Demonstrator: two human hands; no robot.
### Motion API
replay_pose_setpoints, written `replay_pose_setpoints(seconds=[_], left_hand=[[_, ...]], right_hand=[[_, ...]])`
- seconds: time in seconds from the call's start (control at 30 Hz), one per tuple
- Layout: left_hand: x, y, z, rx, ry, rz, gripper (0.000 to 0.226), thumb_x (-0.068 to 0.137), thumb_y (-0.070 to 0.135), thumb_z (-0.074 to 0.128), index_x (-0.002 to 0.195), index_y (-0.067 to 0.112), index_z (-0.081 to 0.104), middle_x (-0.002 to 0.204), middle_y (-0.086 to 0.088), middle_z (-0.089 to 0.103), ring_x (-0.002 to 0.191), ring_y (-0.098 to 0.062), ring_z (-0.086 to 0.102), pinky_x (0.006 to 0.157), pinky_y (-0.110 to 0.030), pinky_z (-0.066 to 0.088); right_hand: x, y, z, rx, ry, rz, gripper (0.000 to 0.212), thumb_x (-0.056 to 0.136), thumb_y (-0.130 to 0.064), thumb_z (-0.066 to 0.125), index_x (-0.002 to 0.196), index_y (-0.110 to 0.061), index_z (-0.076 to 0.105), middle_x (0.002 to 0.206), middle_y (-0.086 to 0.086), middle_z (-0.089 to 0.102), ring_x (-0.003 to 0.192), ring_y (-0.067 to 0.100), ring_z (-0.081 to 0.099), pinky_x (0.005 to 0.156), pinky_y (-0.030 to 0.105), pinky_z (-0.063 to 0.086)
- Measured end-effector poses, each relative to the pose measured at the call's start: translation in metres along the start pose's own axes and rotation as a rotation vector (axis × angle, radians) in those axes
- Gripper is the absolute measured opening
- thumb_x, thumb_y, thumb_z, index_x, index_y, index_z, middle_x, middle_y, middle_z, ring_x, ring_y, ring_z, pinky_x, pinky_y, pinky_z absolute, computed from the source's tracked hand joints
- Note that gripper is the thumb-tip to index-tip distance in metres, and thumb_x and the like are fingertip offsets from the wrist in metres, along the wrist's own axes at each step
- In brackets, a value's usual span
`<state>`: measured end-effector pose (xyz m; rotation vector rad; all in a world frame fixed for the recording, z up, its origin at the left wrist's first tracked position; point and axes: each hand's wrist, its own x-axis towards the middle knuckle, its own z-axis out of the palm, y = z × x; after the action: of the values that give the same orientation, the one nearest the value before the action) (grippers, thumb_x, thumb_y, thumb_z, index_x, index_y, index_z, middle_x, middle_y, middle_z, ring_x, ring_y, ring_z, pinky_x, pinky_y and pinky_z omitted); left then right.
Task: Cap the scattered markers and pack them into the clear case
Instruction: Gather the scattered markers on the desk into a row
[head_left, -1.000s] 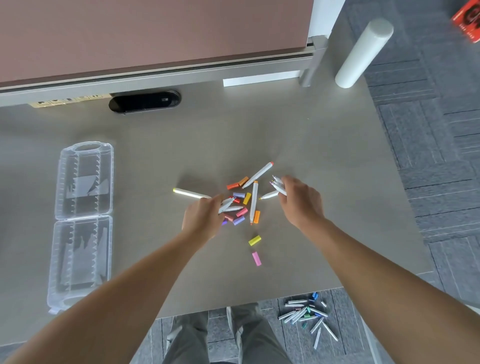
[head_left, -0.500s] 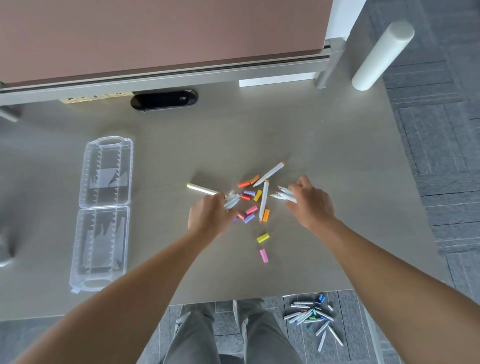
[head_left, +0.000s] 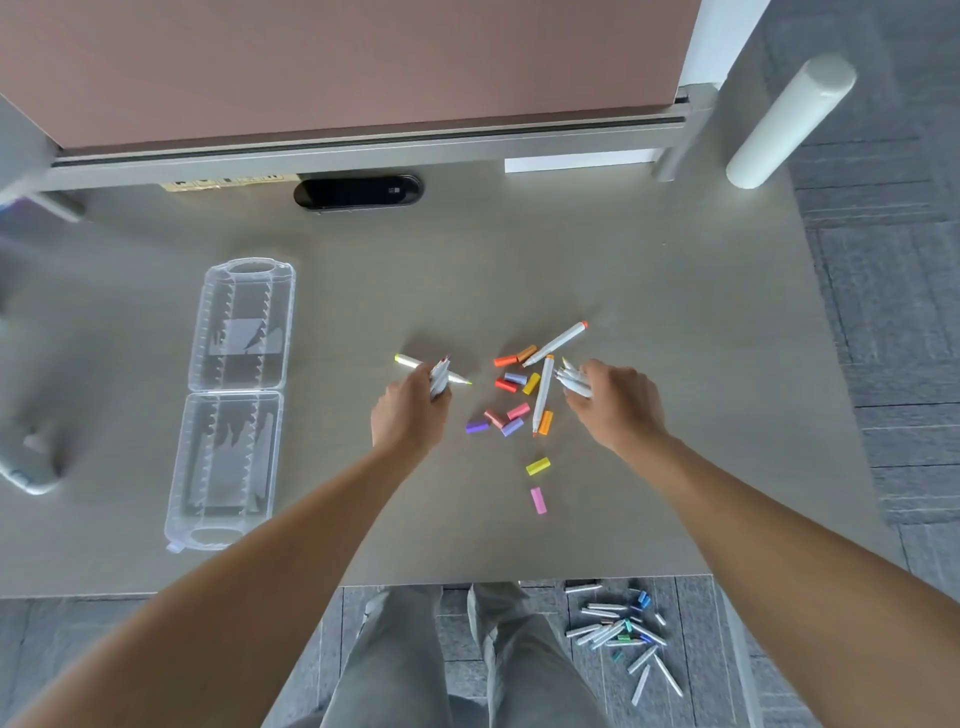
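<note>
Loose caps (head_left: 511, 410) in middle of desk (head_left: 675, 291) — my landmark. Two uncapped markers (head_left: 543, 395) lie among them, one angled off far side. Left hand (head_left: 410, 413), left of caps, curled tight round bundle of markers (head_left: 439, 376), tips up; yellow marker (head_left: 415, 362) on desk just beyond. Right hand (head_left: 618, 405), right of caps, fingers closed on second bundle (head_left: 574, 382). I read it as gathering barrels first, clearing caps for matching. Clear case (head_left: 234, 400) open flat, empty, well left of caps — nothing packed yet.
</note>
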<state>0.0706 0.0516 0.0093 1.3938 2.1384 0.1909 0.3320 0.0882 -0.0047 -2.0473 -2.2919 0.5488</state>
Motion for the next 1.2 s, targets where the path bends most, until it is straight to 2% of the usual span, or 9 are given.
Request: replay_pose_setpoints(seconds=[0.07,0.13,0.33,0.53,0.73,0.83,0.97,1.1,1.2], left_hand=[[0.006,-0.001,0.000,0.100,0.054,0.061,0.010,0.096,0.028,0.053,0.089,0.021,0.049,0.080,-0.008,0.065,0.075,-0.038,0.060,0.058,-0.034,0.038],[0.014,-0.002,0.000,0.153,0.062,0.118,0.004,0.095,0.024,0.054,0.097,0.020,0.055,0.083,-0.010,0.064,0.077,-0.039,0.060,0.059,-0.034,0.035],[0.038,-0.010,0.003,0.249,0.016,0.204,0.028,0.090,0.011,0.054,0.116,0.020,0.054,0.093,-0.014,0.064,0.076,-0.038,0.058,0.059,-0.034,0.035],[0.055,-0.022,0.008,0.289,-0.009,0.238,0.022,0.089,0.016,0.057,0.110,0.020,0.058,0.091,-0.013,0.068,0.080,-0.040,0.064,0.059,-0.035,0.041],[0.054,-0.020,0.003,0.316,-0.008,0.290,0.012,0.090,0.018,0.058,0.098,0.010,0.057,0.091,-0.014,0.068,0.077,-0.040,0.062,0.058,-0.035,0.036],[0.049,-0.018,0.002,0.243,0.009,0.235,0.016,0.088,0.024,0.060,0.090,0.010,0.053,0.084,-0.014,0.065,0.069,-0.037,0.052,0.057,-0.035,0.037],[0.042,-0.010,0.001,0.066,0.004,0.053,0.023,0.084,0.030,0.060,0.080,0.010,0.051,0.069,-0.006,0.054,0.066,-0.035,0.048,0.057,-0.034,0.036],[0.036,0.006,0.001,-0.130,-0.045,-0.092,0.029,0.079,0.027,0.058,0.063,0.013,0.039,0.054,-0.002,0.044,0.054,-0.027,0.040,0.050,-0.029,0.029],[0.036,0.024,0.000,-0.272,-0.079,-0.205,0.027,0.079,0.026,0.059,0.061,0.012,0.044,0.051,-0.002,0.048,0.052,-0.026,0.043,0.051,-0.027,0.033]], right_hand=[[0.001,-0.001,0.003,-0.038,0.012,-0.032,0.021,0.093,-0.032,0.068,0.092,-0.011,0.064,0.081,0.016,0.072,0.077,0.045,0.066,0.061,0.034,0.036],[0.002,0.000,0.004,-0.039,0.026,-0.066,0.020,0.095,-0.032,0.068,0.094,-0.012,0.064,0.078,0.015,0.072,0.074,0.044,0.067,0.060,0.034,0.037],[0.009,-0.002,-0.001,-0.035,-0.037,-0.240,0.023,0.097,-0.031,0.068,0.111,-0.013,0.067,0.085,0.011,0.074,0.076,0.043,0.067,0.060,0.036,0.041],[0.020,-0.013,-0.001,-0.142,-0.142,-0.390,0.020,0.090,-0.024,0.076,0.108,-0.016,0.073,0.086,0.011,0.076,0.076,0.041,0.070,0.060,0.035,0.044],[0.035,-0.024,-0.004,-0.424,-0.369,-0.536,0.015,0.089,-0.006,0.062,0.101,-0.013,0.066,0.078,0.010,0.066,0.068,0.037,0.062,0.057,0.032,0.037],[0.039,-0.027,-0.007,-0.505,-0.433,-0.605,0.017,0.091,-0.002,0.058,0.101,-0.015,0.061,0.075,0.006,0.056,0.065,0.033,0.054,0.057,0.033,0.036],[0.045,-0.023,-0.006,-0.555,-0.422,-0.703,0.023,0.088,0.001,0.058,0.103,-0.016,0.061,0.087,0.005,0.068,0.072,0.033,0.066,0.057,0.033,0.037],[0.044,-0.008,-0.003,-0.448,-0.328,-0.729,0.033,0.068,0.010,0.068,0.088,-0.015,0.062,0.065,0.004,0.060,0.050,0.032,0.057,0.046,0.030,0.033],[0.040,0.006,-0.004,-0.325,-0.210,-0.661,0.034,0.062,0.006,0.075,0.088,-0.014,0.065,0.061,0.001,0.062,0.045,0.031,0.058,0.043,0.026,0.031]])
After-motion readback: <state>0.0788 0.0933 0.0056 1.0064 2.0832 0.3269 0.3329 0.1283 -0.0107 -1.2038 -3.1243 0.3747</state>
